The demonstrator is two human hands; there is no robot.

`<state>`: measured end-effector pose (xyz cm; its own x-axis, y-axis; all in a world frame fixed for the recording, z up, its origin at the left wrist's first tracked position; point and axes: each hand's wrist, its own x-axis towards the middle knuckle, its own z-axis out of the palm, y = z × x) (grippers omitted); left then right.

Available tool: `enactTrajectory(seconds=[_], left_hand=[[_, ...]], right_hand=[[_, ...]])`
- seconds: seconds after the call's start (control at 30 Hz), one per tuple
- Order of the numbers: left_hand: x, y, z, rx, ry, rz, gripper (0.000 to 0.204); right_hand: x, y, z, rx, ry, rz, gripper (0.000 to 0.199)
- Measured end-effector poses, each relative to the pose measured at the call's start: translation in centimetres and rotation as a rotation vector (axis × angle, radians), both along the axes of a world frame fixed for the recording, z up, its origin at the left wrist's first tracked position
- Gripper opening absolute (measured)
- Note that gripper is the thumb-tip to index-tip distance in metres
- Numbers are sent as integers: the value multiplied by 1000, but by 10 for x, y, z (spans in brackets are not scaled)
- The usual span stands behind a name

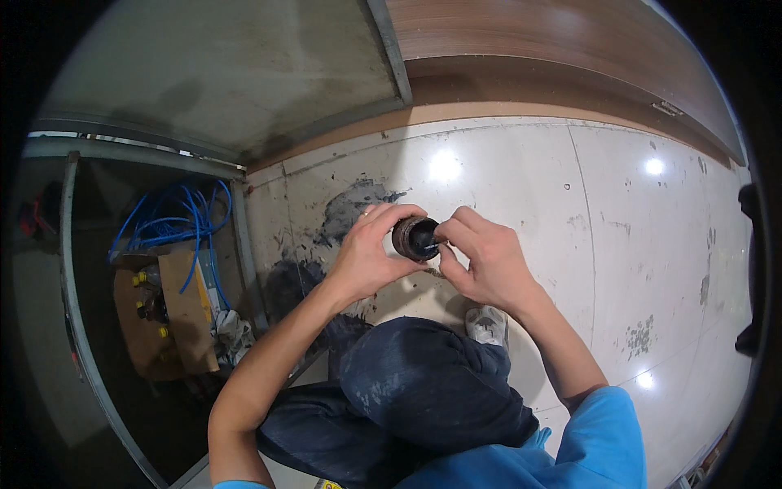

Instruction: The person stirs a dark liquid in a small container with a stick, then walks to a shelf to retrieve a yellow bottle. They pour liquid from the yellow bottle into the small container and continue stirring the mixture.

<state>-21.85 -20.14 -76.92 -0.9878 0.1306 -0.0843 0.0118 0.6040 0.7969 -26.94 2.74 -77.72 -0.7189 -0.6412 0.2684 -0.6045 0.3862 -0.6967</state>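
A small dark round pot with a black inside is held up over the tiled floor, its mouth tilted toward me. My left hand wraps round its left side, thumb below and fingers above, so it is closed on the pot. At the pot's right rim is my right hand, thumb and fingers pinched together. A thin, light-coloured tip shows between those fingers and reaches into the pot's mouth. Most of that thin thing is hidden by the fingers, and its kind cannot be made out.
Dark stains mark the pale floor. On the left, a metal-framed shelf holds a cardboard box with yellow-capped bottles and a coil of blue hose. A brown wood-grain panel runs along the back. My bent knees are close below.
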Motion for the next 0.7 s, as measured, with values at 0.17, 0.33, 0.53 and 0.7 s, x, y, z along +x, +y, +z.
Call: enactTrajectory(seconds=[0.17,0.33,0.53,0.7], left_hand=[[8,-3,-1,-12,-30,2,71],[11,-3,-4,-10,-62,9,72],[11,0,-11,-14,-53,-5,74],[12,-1,-13,-15,-93,7,76]], right_hand=[[-4,-5,0,-63,23,54,17],[-6,-3,-1,21,49,106,15],[0,-3,-7,-2,27,26,13],[3,-4,-9,-111,-13,24,13]])
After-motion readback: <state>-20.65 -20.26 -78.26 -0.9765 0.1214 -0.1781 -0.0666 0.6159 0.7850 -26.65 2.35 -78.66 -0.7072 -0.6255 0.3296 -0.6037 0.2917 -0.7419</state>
